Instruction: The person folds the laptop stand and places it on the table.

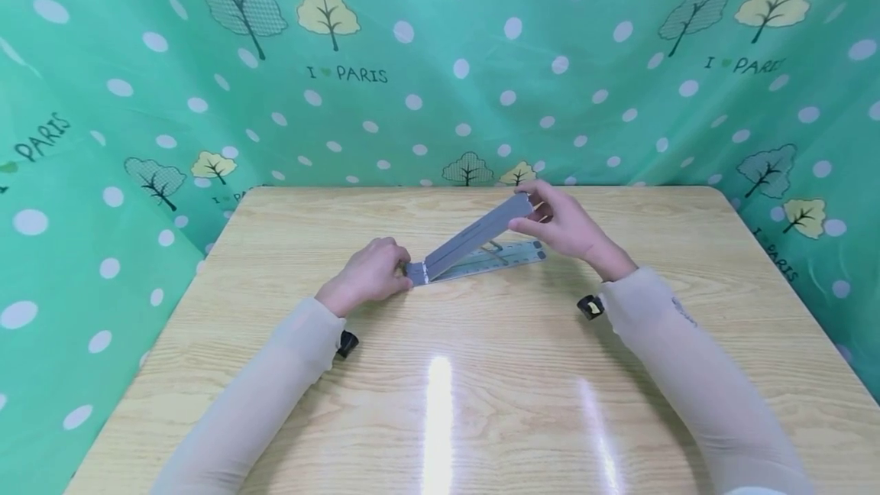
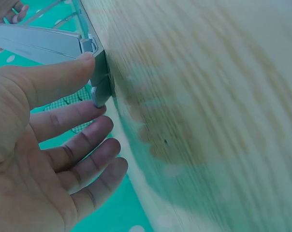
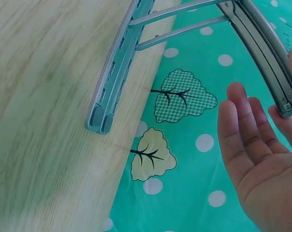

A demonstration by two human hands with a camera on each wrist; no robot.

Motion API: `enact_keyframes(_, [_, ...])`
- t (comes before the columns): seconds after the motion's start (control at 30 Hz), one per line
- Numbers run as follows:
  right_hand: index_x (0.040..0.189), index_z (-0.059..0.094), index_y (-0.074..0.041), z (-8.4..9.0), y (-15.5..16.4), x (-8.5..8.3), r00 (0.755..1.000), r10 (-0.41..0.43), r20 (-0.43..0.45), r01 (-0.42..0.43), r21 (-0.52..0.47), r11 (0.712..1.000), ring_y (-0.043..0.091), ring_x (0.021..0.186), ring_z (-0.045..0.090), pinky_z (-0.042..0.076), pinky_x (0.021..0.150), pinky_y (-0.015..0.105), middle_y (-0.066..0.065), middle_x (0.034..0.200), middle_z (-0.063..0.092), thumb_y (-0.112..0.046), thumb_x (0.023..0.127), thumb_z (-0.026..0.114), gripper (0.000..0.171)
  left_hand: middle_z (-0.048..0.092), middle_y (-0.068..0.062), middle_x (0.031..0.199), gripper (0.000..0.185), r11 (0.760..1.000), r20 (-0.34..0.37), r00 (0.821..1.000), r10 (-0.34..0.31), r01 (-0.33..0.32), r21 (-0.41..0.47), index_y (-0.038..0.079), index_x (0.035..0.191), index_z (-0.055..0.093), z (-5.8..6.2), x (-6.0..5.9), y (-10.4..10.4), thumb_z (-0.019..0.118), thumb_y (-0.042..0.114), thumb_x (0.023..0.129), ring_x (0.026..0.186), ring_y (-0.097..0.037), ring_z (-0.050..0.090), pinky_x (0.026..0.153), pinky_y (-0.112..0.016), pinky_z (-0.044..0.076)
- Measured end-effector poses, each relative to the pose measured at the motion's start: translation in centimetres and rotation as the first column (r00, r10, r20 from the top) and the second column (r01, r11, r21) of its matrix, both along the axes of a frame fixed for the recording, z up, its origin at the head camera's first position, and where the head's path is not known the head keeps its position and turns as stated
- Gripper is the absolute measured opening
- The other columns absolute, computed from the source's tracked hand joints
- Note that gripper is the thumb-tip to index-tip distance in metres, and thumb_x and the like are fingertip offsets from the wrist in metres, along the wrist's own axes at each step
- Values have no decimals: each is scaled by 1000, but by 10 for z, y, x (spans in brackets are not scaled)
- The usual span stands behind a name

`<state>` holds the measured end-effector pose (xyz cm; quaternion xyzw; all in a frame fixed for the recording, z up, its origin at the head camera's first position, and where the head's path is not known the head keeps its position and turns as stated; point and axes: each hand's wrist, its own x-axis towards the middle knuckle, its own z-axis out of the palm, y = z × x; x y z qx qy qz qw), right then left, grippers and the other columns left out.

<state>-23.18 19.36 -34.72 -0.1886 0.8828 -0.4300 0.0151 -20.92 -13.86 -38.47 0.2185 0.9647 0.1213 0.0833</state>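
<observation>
A grey metal folding stand (image 1: 474,235) lies in the middle of the wooden table (image 1: 440,388). Its lower bar (image 3: 117,67) rests flat on the wood, and its upper bar (image 3: 262,43) is tilted up to the right, joined by thin struts (image 3: 180,24). My left hand (image 1: 371,273) pinches the hinge end (image 2: 101,77) between thumb and index finger. My right hand (image 1: 560,224) holds the raised tip of the upper bar, thumb on top and fingers below. In the right wrist view the other fingers (image 3: 242,125) are straight.
A green cloth (image 1: 440,59) with white dots and trees hangs behind the table and on both sides. A small black camera sits on each wrist (image 1: 346,344) (image 1: 590,305). Light glares on the near half of the table.
</observation>
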Motion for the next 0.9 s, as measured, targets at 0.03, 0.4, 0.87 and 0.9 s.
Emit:
enact_keyframes(0.03, [136,47,-15,0,0,1,1000,-6,2,6,-2,1000,21,88,60,51,72,38,6,106,56,-42,84,71,64,58,-6,94,41,1000,4,1000,2,-2,5,4,113,68,0,-1,0,77,26,80,83,-21,49,70,-33,44])
enact_keyframes(0.4, [123,51,-11,0,-5,15,999,-33,-9,33,-17,999,22,82,60,52,70,36,8,97,59,-39,81,76,57,61,-4,89,45,996,98,993,67,-73,59,5,126,61,-1,-12,-1,72,19,84,72,-18,53,67,-32,46])
enact_keyframes(0.87, [112,46,-11,-3,-16,35,996,-82,-47,81,-35,996,22,74,54,49,67,35,8,85,57,-40,81,75,52,64,-4,91,45,993,126,988,88,-97,64,11,129,59,0,-36,1,68,13,85,79,-20,57,72,-34,48])
enact_keyframes(0.9, [112,46,-11,-3,-17,37,995,-92,-45,91,-28,996,23,73,53,48,67,35,8,84,57,-42,81,75,53,64,-4,90,45,993,131,987,89,-99,66,11,129,59,0,-37,2,68,12,85,78,-19,57,71,-34,47])
